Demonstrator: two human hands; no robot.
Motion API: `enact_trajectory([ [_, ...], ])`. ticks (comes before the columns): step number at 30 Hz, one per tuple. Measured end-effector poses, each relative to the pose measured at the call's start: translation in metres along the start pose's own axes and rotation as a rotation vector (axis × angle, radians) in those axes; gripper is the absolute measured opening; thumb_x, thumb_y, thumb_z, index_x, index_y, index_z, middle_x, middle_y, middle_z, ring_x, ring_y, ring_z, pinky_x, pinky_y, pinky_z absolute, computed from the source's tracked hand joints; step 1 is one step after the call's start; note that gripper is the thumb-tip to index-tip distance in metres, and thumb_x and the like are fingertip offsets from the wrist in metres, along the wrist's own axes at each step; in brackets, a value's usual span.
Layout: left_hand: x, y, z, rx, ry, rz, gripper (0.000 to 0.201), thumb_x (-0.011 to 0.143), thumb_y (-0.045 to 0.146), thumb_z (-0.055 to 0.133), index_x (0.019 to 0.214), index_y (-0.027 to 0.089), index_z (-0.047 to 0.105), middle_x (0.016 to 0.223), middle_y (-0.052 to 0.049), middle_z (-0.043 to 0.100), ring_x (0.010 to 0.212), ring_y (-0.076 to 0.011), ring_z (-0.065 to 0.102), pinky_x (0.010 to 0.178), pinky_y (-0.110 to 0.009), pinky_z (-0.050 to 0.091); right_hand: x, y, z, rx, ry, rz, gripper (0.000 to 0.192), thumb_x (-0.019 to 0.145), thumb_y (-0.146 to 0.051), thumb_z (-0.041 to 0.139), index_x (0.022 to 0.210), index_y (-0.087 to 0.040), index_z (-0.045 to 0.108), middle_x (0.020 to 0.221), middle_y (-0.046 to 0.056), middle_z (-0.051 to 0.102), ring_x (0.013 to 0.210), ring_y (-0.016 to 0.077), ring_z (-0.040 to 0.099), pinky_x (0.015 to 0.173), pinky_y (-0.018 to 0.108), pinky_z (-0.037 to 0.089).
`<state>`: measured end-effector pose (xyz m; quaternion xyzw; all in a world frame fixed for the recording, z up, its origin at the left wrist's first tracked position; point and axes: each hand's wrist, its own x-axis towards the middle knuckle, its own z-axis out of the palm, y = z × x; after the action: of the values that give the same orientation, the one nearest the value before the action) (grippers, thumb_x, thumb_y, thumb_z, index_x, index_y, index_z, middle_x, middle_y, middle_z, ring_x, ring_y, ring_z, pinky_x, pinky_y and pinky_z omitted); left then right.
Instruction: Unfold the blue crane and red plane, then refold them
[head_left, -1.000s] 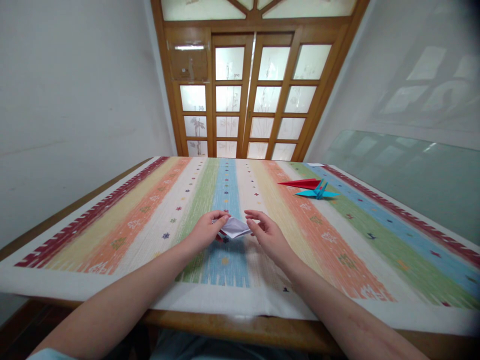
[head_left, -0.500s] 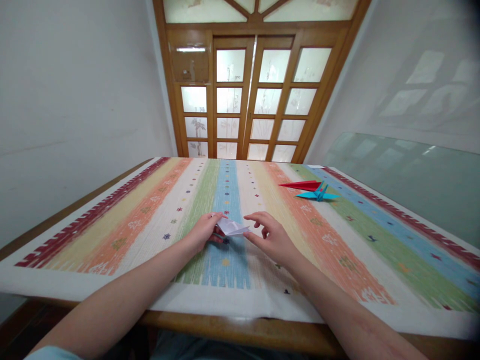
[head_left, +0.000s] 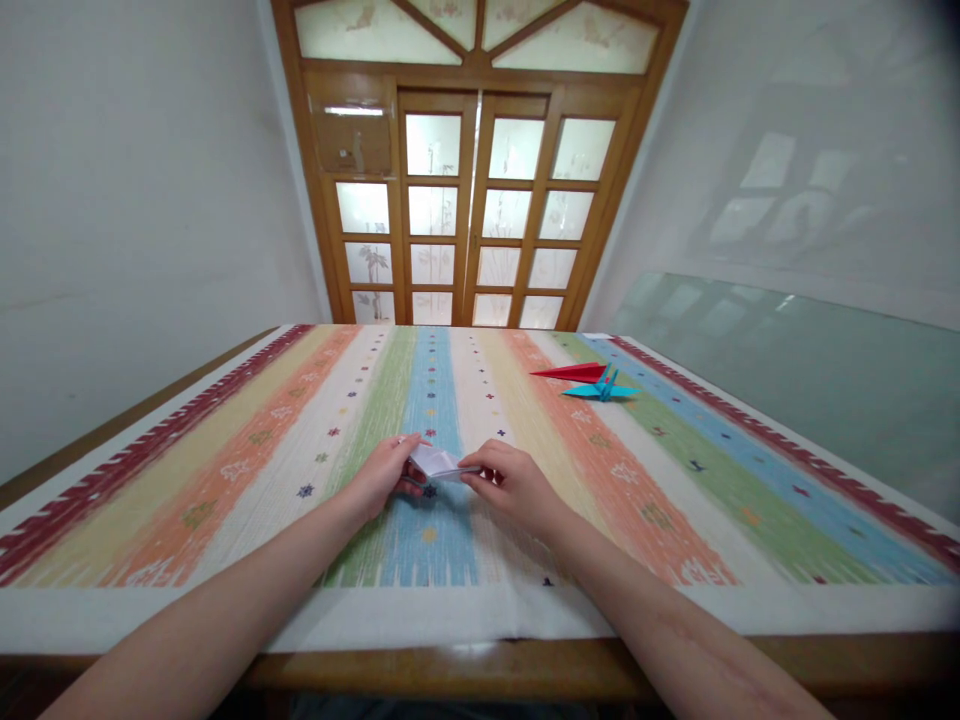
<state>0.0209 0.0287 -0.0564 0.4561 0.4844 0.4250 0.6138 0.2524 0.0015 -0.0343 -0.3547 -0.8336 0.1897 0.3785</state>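
A small piece of folded white paper (head_left: pixel 439 463), faintly lilac, is held between my two hands just above the blue stripe of the tablecloth. My left hand (head_left: pixel 386 474) pinches its left end, thumb on top and fingers underneath. At the right, the thumb and forefinger of my right hand (head_left: pixel 516 482) are closed on the paper's pointed tip. Farther off on the cloth, to the right, lie a blue paper crane (head_left: pixel 604 388) and a red paper plane (head_left: pixel 574 372) right behind it.
A striped tablecloth (head_left: pixel 255 500) covers the table, whose wooden front edge (head_left: pixel 450 668) runs close to me. Beyond the far end stand wooden doors (head_left: pixel 474 200) with glass panes. A greenish glass panel (head_left: pixel 750 370) leans along the right wall.
My right thumb and forefinger, apart before, have closed on the paper's right tip. My left hand keeps its hold. The whole view has shifted slightly.
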Motion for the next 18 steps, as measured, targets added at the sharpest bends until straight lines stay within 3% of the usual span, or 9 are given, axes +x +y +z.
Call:
enact_trajectory([
  [6,0.002,-0.001,-0.002,-0.004,-0.030,0.010,0.040,0.093,0.049,0.055,0.105,0.012,0.064,0.068,-0.004,0.061,0.056,-0.0135,0.059,0.047,-0.022,0.051,-0.001,0.000,0.003,-0.033,-0.045,0.045,0.014,0.092,-0.023,0.065,0.099,-0.023,0.077,0.085,0.003,0.072,0.074,0.0157,0.063,0.071,0.028,0.046],
  [9,0.005,-0.002,-0.003,-0.041,-0.019,-0.013,0.041,0.096,0.050,0.051,0.113,0.014,0.061,0.081,-0.006,0.065,0.059,-0.0134,0.061,0.047,-0.023,0.053,-0.001,0.000,0.003,-0.074,-0.047,0.075,0.015,0.094,-0.025,0.063,0.097,-0.023,0.077,0.087,0.004,0.074,0.077,0.0168,0.065,0.073,0.029,0.046],
  [13,0.007,0.000,-0.004,-0.097,0.075,-0.039,0.046,0.098,0.054,0.044,0.126,0.018,0.053,0.111,-0.012,0.064,0.062,-0.0131,0.064,0.045,-0.024,0.053,0.002,-0.001,-0.003,-0.152,0.026,0.113,0.015,0.094,-0.026,0.062,0.092,-0.024,0.077,0.086,0.004,0.075,0.078,0.0183,0.067,0.072,0.030,0.045],
  [18,0.004,0.005,-0.001,-0.061,0.201,-0.015,0.044,0.100,0.048,0.041,0.130,0.017,0.049,0.118,-0.015,0.061,0.064,-0.0124,0.063,0.046,-0.022,0.051,0.011,0.001,-0.018,-0.259,0.068,0.149,0.019,0.094,-0.024,0.058,0.095,-0.023,0.078,0.091,0.006,0.077,0.082,0.0209,0.069,0.073,0.031,0.047],
])
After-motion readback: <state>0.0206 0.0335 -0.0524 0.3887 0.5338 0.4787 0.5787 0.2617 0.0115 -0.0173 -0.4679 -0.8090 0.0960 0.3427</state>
